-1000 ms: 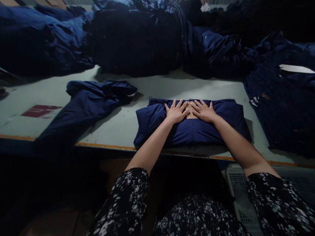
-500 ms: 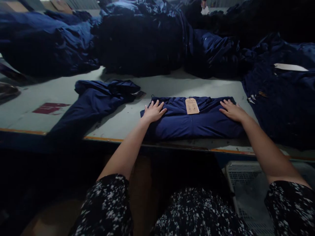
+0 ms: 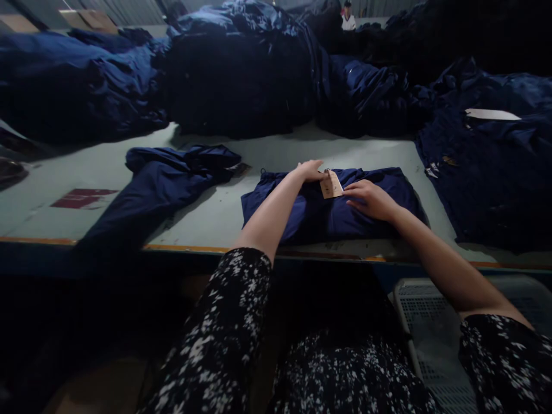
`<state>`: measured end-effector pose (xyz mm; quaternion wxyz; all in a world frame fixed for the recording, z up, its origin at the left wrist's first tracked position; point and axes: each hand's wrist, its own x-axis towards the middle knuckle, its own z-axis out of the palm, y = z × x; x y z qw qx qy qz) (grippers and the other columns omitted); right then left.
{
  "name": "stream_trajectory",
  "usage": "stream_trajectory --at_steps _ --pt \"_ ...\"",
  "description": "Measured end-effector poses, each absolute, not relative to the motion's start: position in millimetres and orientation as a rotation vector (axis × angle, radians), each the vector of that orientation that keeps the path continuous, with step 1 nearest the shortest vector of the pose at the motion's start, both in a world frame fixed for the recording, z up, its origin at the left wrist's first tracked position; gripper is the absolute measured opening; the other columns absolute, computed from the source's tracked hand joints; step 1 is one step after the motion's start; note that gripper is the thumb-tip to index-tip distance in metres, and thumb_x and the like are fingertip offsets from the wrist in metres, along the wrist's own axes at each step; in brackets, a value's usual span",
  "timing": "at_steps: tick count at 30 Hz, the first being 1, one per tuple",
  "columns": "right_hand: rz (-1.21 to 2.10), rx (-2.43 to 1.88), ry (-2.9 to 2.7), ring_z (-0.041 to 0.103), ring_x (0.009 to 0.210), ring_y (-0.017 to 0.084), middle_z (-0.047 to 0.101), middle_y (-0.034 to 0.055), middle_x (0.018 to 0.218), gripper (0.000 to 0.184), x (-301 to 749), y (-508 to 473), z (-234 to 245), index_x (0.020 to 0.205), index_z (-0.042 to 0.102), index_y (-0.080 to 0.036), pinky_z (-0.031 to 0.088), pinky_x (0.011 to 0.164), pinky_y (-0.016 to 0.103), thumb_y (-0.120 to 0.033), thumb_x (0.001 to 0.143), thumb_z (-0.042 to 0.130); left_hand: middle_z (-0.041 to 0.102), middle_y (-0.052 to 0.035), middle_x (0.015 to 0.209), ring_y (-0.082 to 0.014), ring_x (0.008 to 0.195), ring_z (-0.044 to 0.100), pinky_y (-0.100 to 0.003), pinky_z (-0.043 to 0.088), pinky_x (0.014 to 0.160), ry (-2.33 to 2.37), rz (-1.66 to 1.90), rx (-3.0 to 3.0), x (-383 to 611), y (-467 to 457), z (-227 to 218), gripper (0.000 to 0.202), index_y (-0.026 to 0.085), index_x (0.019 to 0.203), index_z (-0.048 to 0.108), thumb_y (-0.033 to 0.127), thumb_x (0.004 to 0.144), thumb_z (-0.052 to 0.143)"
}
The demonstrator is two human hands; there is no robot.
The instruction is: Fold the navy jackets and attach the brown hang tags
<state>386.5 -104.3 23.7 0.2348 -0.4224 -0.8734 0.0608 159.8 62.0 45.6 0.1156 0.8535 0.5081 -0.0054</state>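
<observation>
A folded navy garment (image 3: 336, 221) with a gathered top edge lies near the front edge of the table. A tan paper hang tag (image 3: 332, 187) rests over its upper middle. My left hand (image 3: 309, 171) reaches across the garment's left half, its thumb and fingers closed at the tag's upper left. From the other side, my right hand (image 3: 371, 199) lies over the garment with fingers stretched out and slightly apart, the fingertips touching the tag's right edge. The left forearm hides part of the garment.
Another navy garment (image 3: 164, 178) lies loosely to the left, hanging over the table edge (image 3: 190, 248). Big navy bundles (image 3: 241, 80) line the back. A navy pile (image 3: 500, 172) with a white strip (image 3: 492, 114) is at right. A pale plastic crate (image 3: 431, 310) stands below. A person (image 3: 348, 18) is far behind.
Both my hands have moved inward from the garment's two ends to the tag at its middle. My left hand has closed at the tag.
</observation>
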Motion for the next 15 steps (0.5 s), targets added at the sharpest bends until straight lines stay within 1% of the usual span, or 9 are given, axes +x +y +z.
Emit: stream_trajectory --at_steps 1,3,6,8,10,12,14,15 --pt "0.18 -1.11 -2.402 0.07 0.117 0.031 0.077 0.0139 0.129 0.035 378.5 -109.2 22.2 0.128 0.081 -0.024 0.054 0.106 0.051 -0.035 0.102 0.06 0.052 -0.0182 0.165 -0.0307 0.147 0.054 -0.037 0.042 0.122 1.489 -0.074 2.454 165.5 67.2 45.8 0.081 0.014 0.163 0.048 0.044 0.092 0.073" --pt "0.203 -1.026 -2.411 0.07 0.112 0.03 0.078 0.0126 0.125 0.032 365.6 -118.3 18.7 0.125 0.082 -0.026 0.054 0.103 0.05 -0.037 0.101 0.063 0.061 -0.0165 0.157 -0.0305 0.14 0.061 -0.032 0.049 0.115 1.504 -0.185 2.359 172.0 74.5 46.1 0.086 0.012 0.157 0.056 0.043 0.082 0.084" --pt "0.267 -0.915 -2.468 0.069 0.114 0.03 0.078 0.0107 0.125 0.032 351.9 -128.1 13.3 0.124 0.082 -0.029 0.052 0.103 0.05 -0.045 0.099 0.069 0.075 -0.0146 0.137 -0.0324 0.128 0.069 -0.033 0.053 0.109 1.547 -0.223 2.288 174.8 78.6 44.9 0.074 0.011 0.138 0.073 0.042 0.074 0.092" --pt "0.298 -0.862 -2.544 0.068 0.119 0.032 0.077 0.0109 0.128 0.038 345.2 -132.0 9.4 0.125 0.082 -0.031 0.051 0.105 0.051 -0.052 0.094 0.076 0.08 -0.0116 0.125 -0.0325 0.122 0.071 -0.035 0.055 0.108 1.55 -0.198 2.265 173.8 78.4 42.6 0.066 0.014 0.13 0.078 0.041 0.072 0.093" --pt "0.303 -0.816 -2.611 0.067 0.123 0.033 0.075 0.0116 0.133 0.044 341.4 -133.8 6.1 0.127 0.081 -0.031 0.049 0.106 0.052 -0.055 0.089 0.081 0.082 -0.0076 0.116 -0.0321 0.12 0.073 -0.036 0.055 0.107 1.549 -0.169 2.242 169.6 77.7 40.0 0.063 0.018 0.127 0.08 0.043 0.072 0.094" --pt "0.298 -0.762 -2.66 0.066 0.125 0.032 0.074 0.0108 0.136 0.04 342.3 -133.0 4.4 0.127 0.081 -0.032 0.047 0.108 0.051 -0.05 0.092 0.079 0.081 -0.0078 0.12 -0.0323 0.122 0.072 -0.035 0.055 0.107 1.592 -0.107 2.234 160.1 77.9 38.4 0.068 0.018 0.131 0.078 0.046 0.071 0.094" --pt "0.283 -0.722 -2.705 0.066 0.126 0.03 0.076 0.0082 0.136 0.031 349.2 -128.0 5.0 0.124 0.082 -0.032 0.045 0.111 0.05 -0.039 0.096 0.072 0.077 -0.013 0.132 -0.0335 0.127 0.07 -0.034 0.055 0.107 1.697 -0.019 2.221 143.4 78.1 38.5 0.075 0.014 0.135 0.074 0.048 0.071 0.094" --pt "0.265 -0.724 -2.728 0.066 0.128 0.029 0.077 0.0067 0.134 0.029 354.9 -123.4 6.0 0.122 0.082 -0.032 0.043 0.113 0.051 -0.033 0.096 0.07 0.075 -0.0159 0.136 -0.0343 0.129 0.069 -0.034 0.055 0.107 1.77 0.013 2.193 132.3 77.5 39.2 0.077 0.013 0.136 0.073 0.05 0.072 0.094"
